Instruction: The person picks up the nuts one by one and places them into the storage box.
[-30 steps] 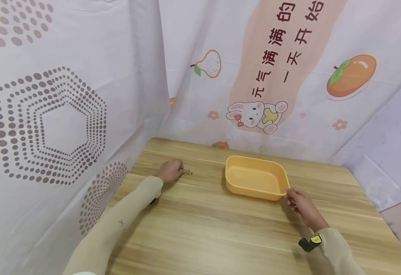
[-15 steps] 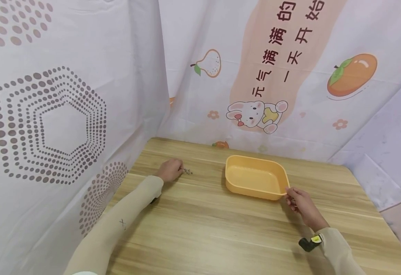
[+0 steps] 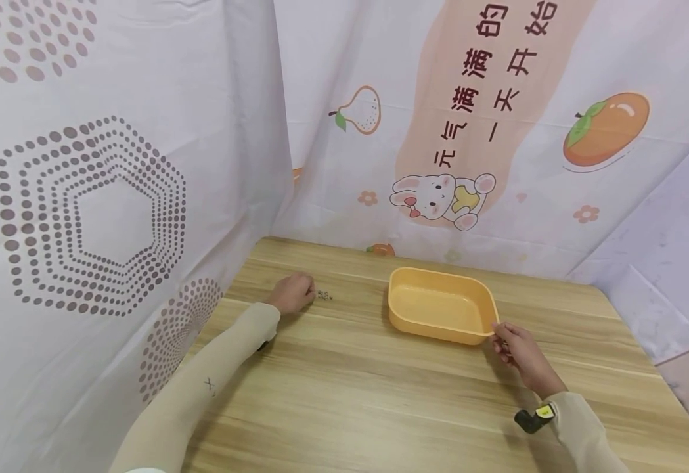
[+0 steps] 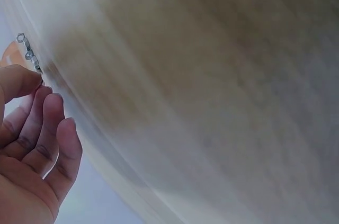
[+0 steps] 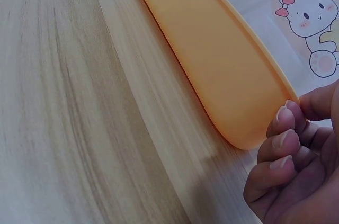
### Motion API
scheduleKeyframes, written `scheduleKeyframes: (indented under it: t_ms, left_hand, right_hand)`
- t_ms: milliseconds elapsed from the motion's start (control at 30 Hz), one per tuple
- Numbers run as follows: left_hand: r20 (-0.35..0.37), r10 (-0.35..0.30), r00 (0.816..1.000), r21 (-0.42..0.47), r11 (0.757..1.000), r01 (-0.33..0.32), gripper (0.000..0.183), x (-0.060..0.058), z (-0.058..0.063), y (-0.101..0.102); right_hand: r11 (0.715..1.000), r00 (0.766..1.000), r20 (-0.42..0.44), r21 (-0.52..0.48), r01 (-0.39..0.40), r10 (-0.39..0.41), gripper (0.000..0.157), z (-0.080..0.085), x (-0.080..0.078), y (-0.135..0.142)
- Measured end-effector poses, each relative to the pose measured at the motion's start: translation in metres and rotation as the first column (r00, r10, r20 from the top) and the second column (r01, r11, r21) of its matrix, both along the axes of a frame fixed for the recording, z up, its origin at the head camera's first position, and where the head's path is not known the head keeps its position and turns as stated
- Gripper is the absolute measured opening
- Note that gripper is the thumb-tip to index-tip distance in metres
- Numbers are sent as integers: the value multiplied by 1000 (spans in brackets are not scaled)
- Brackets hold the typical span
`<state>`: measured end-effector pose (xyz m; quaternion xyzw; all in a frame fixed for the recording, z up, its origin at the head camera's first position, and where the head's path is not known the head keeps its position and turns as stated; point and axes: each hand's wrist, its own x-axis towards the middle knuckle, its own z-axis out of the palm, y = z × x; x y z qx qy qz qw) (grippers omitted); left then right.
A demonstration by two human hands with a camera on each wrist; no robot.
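Observation:
A yellow rectangular tray (image 3: 397, 322) with rounded corners sits on the wooden table. My right hand (image 3: 520, 355) pinches its near right corner between thumb and fingers; in the right wrist view the tray's outer wall (image 5: 212, 60) runs away from that hand (image 5: 302, 166). Several small metal hex nuts (image 3: 324, 295) lie loose to the tray's left. Beside them my left hand (image 3: 293, 293) is down at the table. In the left wrist view the nuts (image 4: 29, 54) line up just past that hand (image 4: 37, 144), whose thumb and forefinger meet on what looks like one nut, mostly hidden.
The wooden table (image 3: 344, 401) carries the tray and nuts. A printed curtain (image 3: 344, 164) hangs along its back edge, and another curtain (image 3: 113, 223) with dotted hexagons closes the left side. Pale marbled cloth (image 3: 669, 263) stands on the right.
My left fingertips have shifted very slightly at the edge of the nuts. The right hand still holds the tray's corner, and the tray stays in place.

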<state>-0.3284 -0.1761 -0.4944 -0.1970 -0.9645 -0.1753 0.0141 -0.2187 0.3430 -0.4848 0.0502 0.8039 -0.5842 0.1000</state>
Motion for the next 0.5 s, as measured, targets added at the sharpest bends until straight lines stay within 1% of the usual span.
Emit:
scheduleKeyframes:
  t_ms: [233, 500]
  left_hand:
    - [18, -5, 1000, 10, 1000, 5, 11, 2, 3, -2]
    - [-4, -17, 1000, 41, 999, 17, 11, 2, 4, -3]
  right_hand:
    - [1000, 1000, 8, -7, 3, -3, 39, -1, -2, 1]
    - [1000, 1000, 1, -9, -7, 7, 39, -2, -1, 2]
